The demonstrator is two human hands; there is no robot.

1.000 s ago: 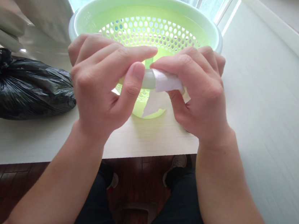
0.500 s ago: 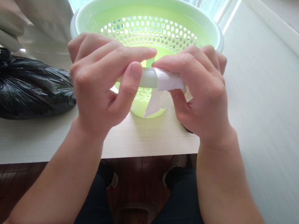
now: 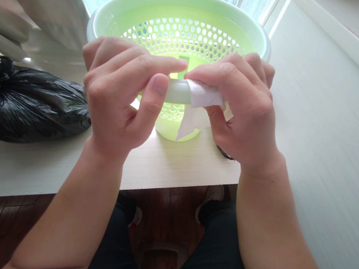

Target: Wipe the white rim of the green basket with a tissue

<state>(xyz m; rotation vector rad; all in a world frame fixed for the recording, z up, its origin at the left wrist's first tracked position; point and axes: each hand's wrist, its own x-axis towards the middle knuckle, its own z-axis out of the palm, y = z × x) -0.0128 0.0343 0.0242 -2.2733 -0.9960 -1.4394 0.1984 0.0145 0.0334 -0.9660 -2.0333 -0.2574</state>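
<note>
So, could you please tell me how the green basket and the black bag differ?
The basket is pale green, while the bag is black. The basket's wall is pierced with rows of holes; the bag's surface is creased. The basket is wide open, whereas the bag is gathered at one end. The left hand grips the basket's rim, but no hand holds the bag.
</note>
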